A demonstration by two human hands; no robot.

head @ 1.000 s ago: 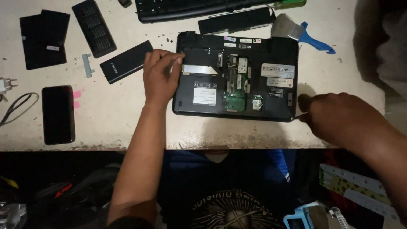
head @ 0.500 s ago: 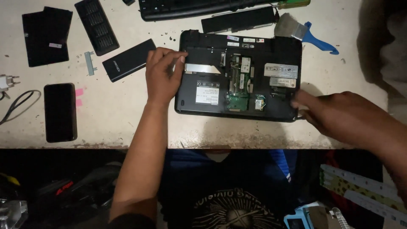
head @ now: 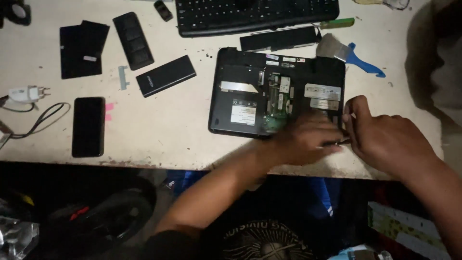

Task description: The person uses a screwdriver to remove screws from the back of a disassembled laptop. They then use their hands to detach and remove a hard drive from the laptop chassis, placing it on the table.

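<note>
A pale, scuffed table [head: 159, 125] fills the upper part of the frame. At centre right lies an opened laptop [head: 240, 91] (underside up, circuit board showing). Above it sit a black keyboard [head: 255, 14], a long battery [head: 279, 39], a green-handled screwdriver [head: 337, 22] and a blue-handled brush [head: 349, 52]. To the left lie a phone [head: 88, 126], several black covers [head: 82, 48], a charger [head: 24, 93] and a cable [head: 41, 118].

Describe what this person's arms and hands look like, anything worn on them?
Both hands are bare: no gloves, rings or watch can be made out on the left hand or the right hand. Both forearms are uncovered to the elbow. Near the left elbow a dark edge shows, possibly a short sleeve. The light is dim, so fine marks cannot be told.
</note>
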